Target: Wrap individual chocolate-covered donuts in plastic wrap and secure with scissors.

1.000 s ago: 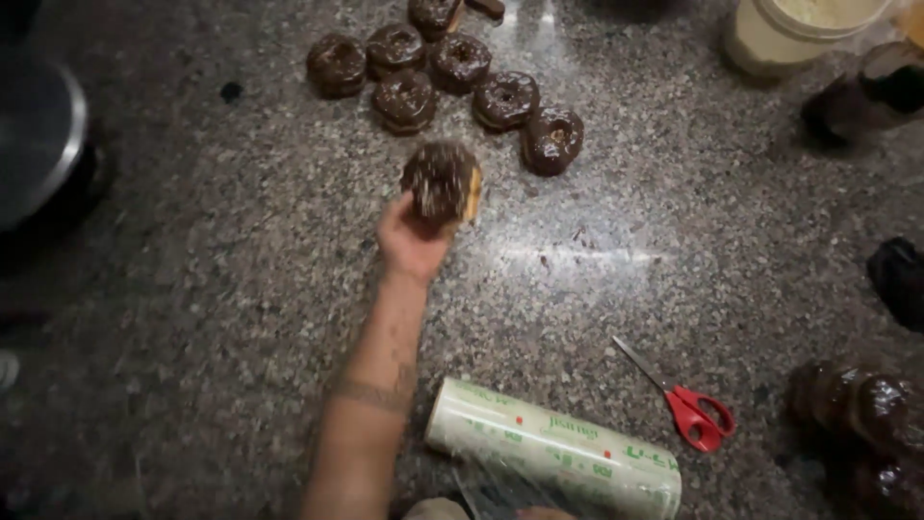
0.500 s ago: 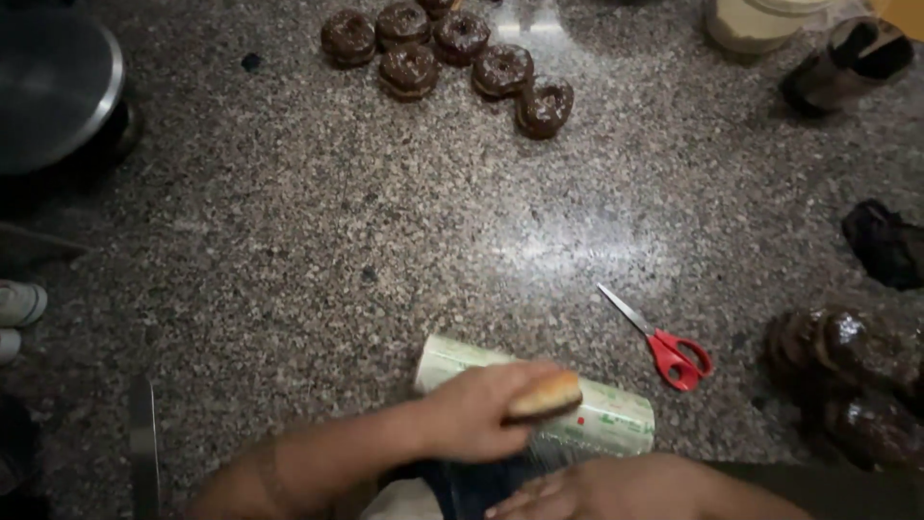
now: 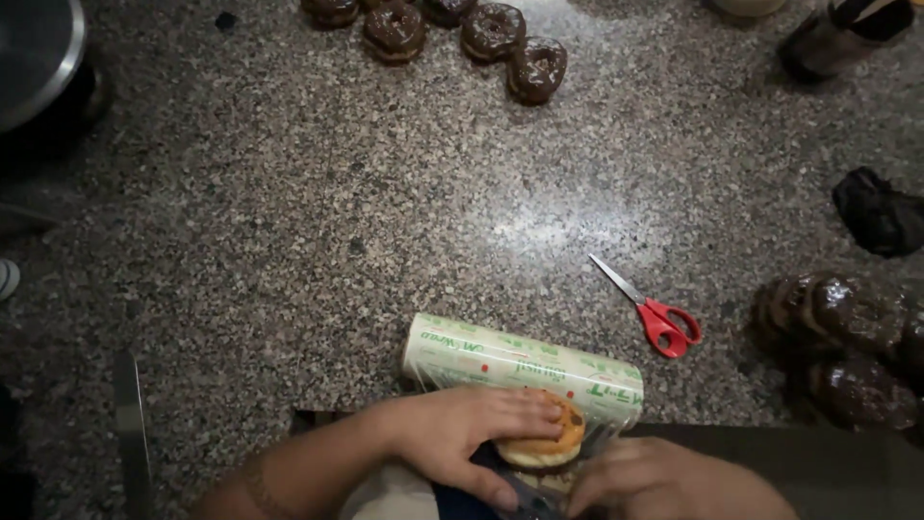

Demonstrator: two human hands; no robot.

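Observation:
My left hand (image 3: 462, 433) holds a chocolate-glazed doughnut (image 3: 544, 443) upside down, pale underside showing, just in front of a roll of clear cling film (image 3: 520, 364) at the counter's near edge. My right hand (image 3: 664, 481) is low at the frame's bottom, fingers touching the film sheet pulled out beneath the doughnut. Whether it grips the film is unclear. Several more glazed doughnuts (image 3: 481, 34) lie in a group at the far side of the speckled granite counter (image 3: 337, 212).
Red-handled scissors (image 3: 654, 313) lie right of the roll. Film-wrapped doughnuts (image 3: 847, 347) pile at the right edge, with a dark crumpled object (image 3: 881, 212) above them. A metal pot (image 3: 38, 58) stands far left and a dark container (image 3: 837, 34) far right.
My left hand carried a doughnut from the far group back to the near edge and set it over the film. My right hand came into view beside it.

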